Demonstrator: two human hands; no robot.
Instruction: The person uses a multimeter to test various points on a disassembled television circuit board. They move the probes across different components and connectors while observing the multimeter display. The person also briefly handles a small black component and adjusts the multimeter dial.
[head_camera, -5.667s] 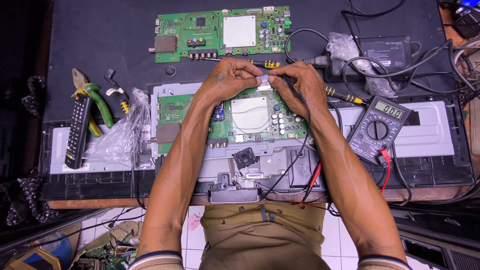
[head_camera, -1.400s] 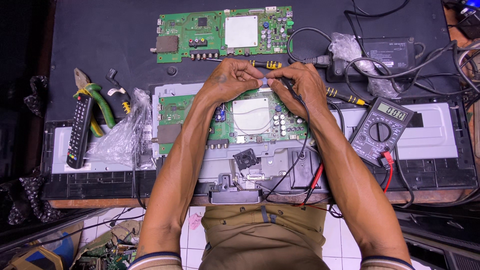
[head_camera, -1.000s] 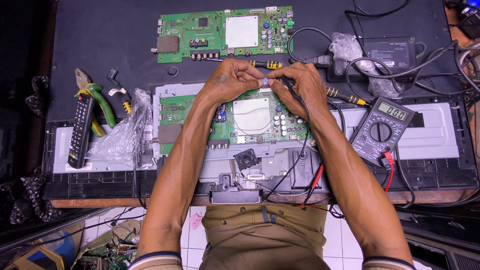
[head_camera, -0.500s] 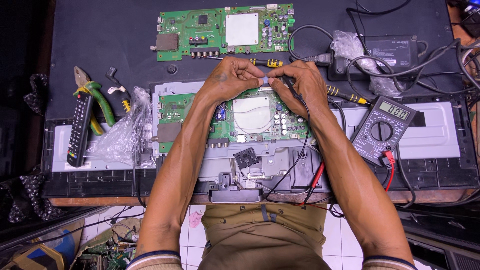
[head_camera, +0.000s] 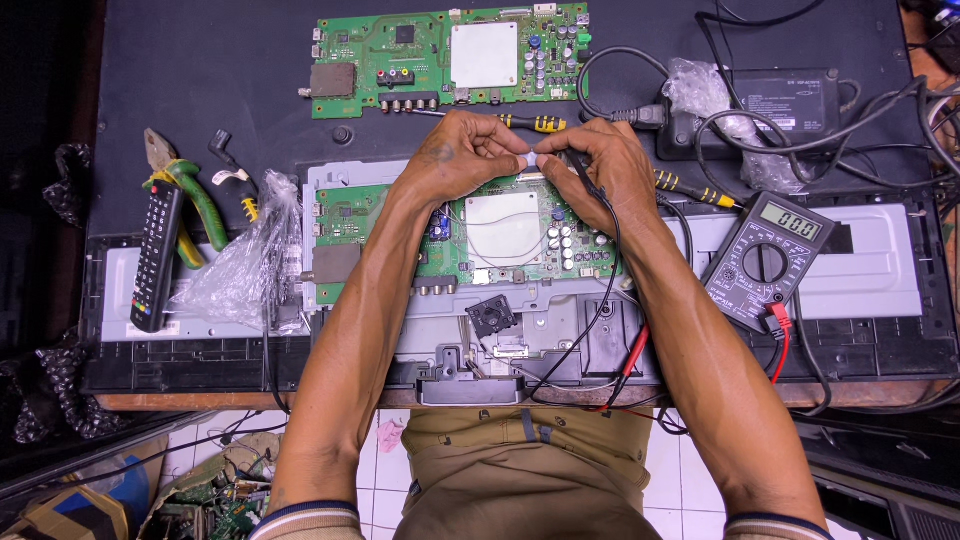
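Both hands meet over the top edge of the lower circuit board (head_camera: 500, 235). Left hand (head_camera: 455, 155) and right hand (head_camera: 605, 170) each pinch one end of a small pale flat strip (head_camera: 531, 158), fingertips nearly touching; can't tell what the strip is. A thin black lead (head_camera: 600, 300) runs from under the right hand down toward the near edge.

Surface: dark workbench (head_camera: 200, 70) with a flat grey-and-black TV chassis (head_camera: 860, 290) lying across the near half. The lower board sits in a metal frame at its middle. A second green circuit board (head_camera: 450, 55) lies loose near the far edge, centre. A yellow-handled screwdriver (head_camera: 530, 122) lies between that board and the hands; another one (head_camera: 695, 190) is just right of the right hand.

Right side: multimeter (head_camera: 765, 260) on the chassis, display lit, red and black leads plugged in at its bottom. Behind it, a black power adapter (head_camera: 780, 100) with tangled black cables and a crumpled clear bag.

Left side: black remote control (head_camera: 155, 255) on the chassis's left end, green-handled pliers (head_camera: 195, 195) beside it, a clear plastic bag (head_camera: 245, 270) next to them.

Room: white tiled floor (head_camera: 385, 450) beyond the bench's near edge, scrap boards and cardboard at lower left.
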